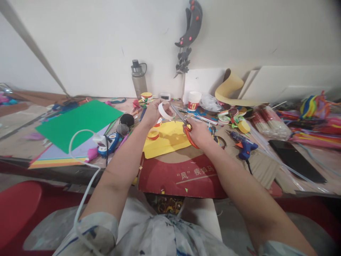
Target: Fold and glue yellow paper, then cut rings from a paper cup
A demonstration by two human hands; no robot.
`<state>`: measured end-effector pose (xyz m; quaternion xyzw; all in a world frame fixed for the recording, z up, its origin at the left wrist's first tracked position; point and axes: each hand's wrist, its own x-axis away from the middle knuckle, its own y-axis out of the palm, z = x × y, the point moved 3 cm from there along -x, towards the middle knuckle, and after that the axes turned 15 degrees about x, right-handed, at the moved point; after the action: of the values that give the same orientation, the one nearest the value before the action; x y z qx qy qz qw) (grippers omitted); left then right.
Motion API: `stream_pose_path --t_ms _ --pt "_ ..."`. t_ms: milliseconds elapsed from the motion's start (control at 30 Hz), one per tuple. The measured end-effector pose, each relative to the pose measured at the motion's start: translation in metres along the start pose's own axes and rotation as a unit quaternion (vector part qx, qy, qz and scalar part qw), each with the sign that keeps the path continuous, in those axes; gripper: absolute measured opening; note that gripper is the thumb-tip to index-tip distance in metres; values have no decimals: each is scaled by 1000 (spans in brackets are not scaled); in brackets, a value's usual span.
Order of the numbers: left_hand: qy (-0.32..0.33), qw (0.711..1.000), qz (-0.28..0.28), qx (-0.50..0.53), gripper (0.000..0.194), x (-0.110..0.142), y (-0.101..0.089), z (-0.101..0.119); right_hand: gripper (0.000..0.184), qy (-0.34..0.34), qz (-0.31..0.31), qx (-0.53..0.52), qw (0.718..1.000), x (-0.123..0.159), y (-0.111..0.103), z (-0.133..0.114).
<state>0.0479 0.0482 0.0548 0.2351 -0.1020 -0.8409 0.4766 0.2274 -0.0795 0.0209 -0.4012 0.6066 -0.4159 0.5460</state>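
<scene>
My left hand point(152, 113) is closed on a white ring-shaped strip point(163, 113), raised above the work surface. Orange-handled scissors point(179, 113) are gripped in my right hand point(198, 131), their blades pointing up and left beside the ring. Whether the blades touch the ring I cannot tell. Below both hands lies a yellow sheet point(176, 138) on a red and brown board point(181, 177). A small yellow and red ring point(153, 135) rests on the sheet's left part, with another red and white piece just behind it, partly hidden by my left hand.
Green sheet point(80, 122) and other coloured paper lie left, near a blue device point(109, 144) with a white cable. On the right are a blue glue gun point(246, 147), a black phone point(297, 160) and bagged sticks point(270, 122). A bottle point(139, 81) and paper cup point(194, 101) stand behind.
</scene>
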Motion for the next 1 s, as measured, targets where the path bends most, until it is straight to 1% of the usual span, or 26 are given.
stream_pose_path --t_ms 133,233,333,400,500,567,633,700,767,800,867,933,1000 --pt "19 1000 11 6 58 -2 -3 -2 35 -4 28 -91 995 -2 3 3" --pt "19 1000 -3 0 58 -3 -3 -6 37 -10 38 -117 992 -2 3 4" --pt "30 999 -12 -15 55 -1 -1 -10 38 -18 36 -105 994 -1 5 2" --pt "34 999 -16 -19 51 1 1 -11 38 -11 41 -114 993 -1 6 3" --pt "18 998 -31 -48 44 6 4 -13 36 16 58 -188 980 -2 7 7" --pt "9 996 -40 -76 42 7 6 -13 36 41 77 -269 959 -3 7 8" --pt "21 994 -43 -95 40 7 8 -13 41 69 85 -371 922 -4 6 8" --pt "58 991 -28 -115 37 7 9 -13 46 95 76 -467 876 -5 6 4" --pt "100 985 -10 -139 33 8 11 -14 48 120 62 -519 844 -6 5 1" --pt "111 983 -7 -146 31 9 13 -14 49 132 52 -531 835 -6 5 -1" --pt "110 983 -16 -145 31 12 19 -17 52 149 26 -547 824 -7 6 -2" --pt "98 984 -35 -142 34 16 25 -19 52 145 5 -564 813 -8 8 -2" --pt "94 983 -52 -148 33 19 30 -20 52 132 3 -573 809 -9 9 -1"
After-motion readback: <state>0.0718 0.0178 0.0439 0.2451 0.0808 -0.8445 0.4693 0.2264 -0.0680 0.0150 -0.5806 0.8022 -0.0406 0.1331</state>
